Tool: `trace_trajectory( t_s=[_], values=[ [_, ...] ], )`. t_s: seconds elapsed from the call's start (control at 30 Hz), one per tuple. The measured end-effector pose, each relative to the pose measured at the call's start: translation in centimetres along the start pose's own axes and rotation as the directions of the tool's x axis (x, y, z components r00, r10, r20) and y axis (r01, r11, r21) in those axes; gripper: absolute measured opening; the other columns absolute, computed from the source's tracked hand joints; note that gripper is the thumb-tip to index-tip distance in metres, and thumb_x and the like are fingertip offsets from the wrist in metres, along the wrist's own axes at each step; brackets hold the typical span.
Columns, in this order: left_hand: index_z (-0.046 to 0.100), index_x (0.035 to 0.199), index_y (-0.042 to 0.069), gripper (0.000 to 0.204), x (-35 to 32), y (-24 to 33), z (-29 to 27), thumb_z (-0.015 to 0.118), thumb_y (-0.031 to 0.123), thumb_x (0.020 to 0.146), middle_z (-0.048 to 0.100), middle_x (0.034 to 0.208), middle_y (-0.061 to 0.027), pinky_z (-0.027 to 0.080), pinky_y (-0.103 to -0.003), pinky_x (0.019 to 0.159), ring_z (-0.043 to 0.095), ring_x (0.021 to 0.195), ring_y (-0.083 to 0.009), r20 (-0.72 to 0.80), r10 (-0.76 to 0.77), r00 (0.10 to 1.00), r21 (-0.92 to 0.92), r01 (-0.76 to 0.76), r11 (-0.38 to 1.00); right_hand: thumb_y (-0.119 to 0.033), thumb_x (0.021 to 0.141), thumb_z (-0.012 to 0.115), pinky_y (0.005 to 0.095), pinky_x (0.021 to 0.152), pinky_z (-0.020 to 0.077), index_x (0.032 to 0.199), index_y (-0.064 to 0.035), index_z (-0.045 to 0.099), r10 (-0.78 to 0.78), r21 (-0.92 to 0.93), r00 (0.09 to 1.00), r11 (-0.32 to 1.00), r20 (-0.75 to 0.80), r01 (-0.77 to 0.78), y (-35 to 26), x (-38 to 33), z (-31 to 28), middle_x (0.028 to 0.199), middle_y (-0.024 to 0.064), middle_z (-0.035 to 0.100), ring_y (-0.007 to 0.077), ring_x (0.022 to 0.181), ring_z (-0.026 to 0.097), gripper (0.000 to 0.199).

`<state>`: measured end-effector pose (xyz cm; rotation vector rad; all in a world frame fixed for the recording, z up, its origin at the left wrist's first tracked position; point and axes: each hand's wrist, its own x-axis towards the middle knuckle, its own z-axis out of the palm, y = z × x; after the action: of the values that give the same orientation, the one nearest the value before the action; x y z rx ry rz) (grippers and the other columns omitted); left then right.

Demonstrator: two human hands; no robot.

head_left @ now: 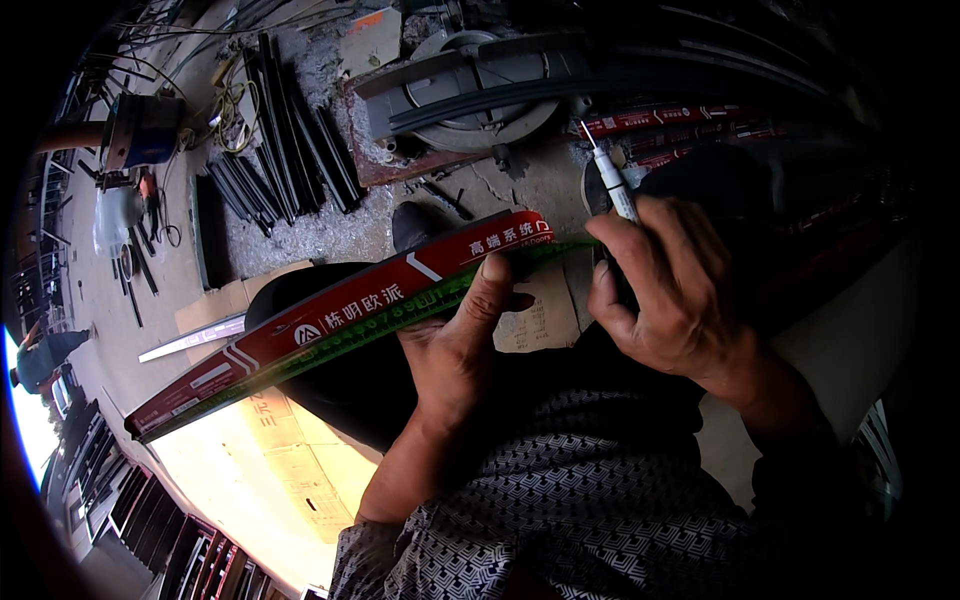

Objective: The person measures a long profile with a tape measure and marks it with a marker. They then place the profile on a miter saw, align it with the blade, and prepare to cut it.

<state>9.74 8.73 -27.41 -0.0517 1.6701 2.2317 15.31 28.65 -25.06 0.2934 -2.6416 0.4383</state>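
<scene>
the person's left hand (pixel 447 362) is clamped on the red-faced bar (pixel 382 288) slanting out to its left, thumb pressed over it seemingly for steadiness, while the right hand (pixel 675 290) grips a white pen (pixel 615 185), tip pointing away, apparently kept free.

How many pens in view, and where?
1: a white pen in the right hand, tip up, right of the long red-faced strip held in the left hand. Others may be hidden in dark areas.
</scene>
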Motion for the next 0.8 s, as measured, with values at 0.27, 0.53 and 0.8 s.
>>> trace_trajectory(
  t_s=[0.27, 0.53, 0.8],
  values=[
    [0.069, 0.116, -0.001, 0.032, 0.6, 0.0, -1.2, 0.077, 0.023, 0.096, 0.073, 0.107, -0.0113, 0.062, -0.031, 0.073, 0.072, 0.094, -0.0195, -0.045, 0.025, 0.999, -0.021, -0.026, 0.999, -0.001, 0.08, 0.073, 0.0369, 0.065, 0.0499, 0.097, -0.0042, 0.062, 0.084, 0.177, 0.996, 0.98, 0.033, -0.089, -0.7, 2.4, 1.5, 0.085, 0.0089, 0.057, 0.0237, 0.074, 0.062, 0.02],
    [0.068, 0.117, -0.001, 0.032, 1.3, -1.8, -4.3, 0.078, 0.021, 0.095, 0.074, 0.107, -0.0123, 0.063, -0.032, 0.071, 0.073, 0.095, -0.0211, -0.064, -0.006, 0.998, -0.017, 0.005, 1.0, 0.0, 0.084, 0.069, 0.0354, 0.061, 0.0468, 0.096, -0.0023, 0.064, 0.154, 0.389, 0.961, 0.891, 0.232, -0.236, -0.2, 3.8, 3.7, 0.087, 0.0088, 0.058, 0.0223, 0.071, 0.06, 0.014],
    [0.067, 0.114, -0.004, 0.03, 1.7, -2.0, -3.9, 0.074, 0.02, 0.098, 0.073, 0.101, -0.0121, 0.062, -0.032, 0.067, 0.073, 0.088, -0.0204, -0.11, -0.088, 0.99, 0.028, 0.091, 0.995, -0.002, 0.089, 0.067, 0.0317, 0.069, 0.0487, 0.097, 0.0003, 0.064, 0.245, 0.457, 0.909, 0.802, 0.337, -0.386, 1.5, 6.3, 5.0, 0.087, 0.0074, 0.062, 0.018, 0.079, 0.062, 0.009]
  ],
)
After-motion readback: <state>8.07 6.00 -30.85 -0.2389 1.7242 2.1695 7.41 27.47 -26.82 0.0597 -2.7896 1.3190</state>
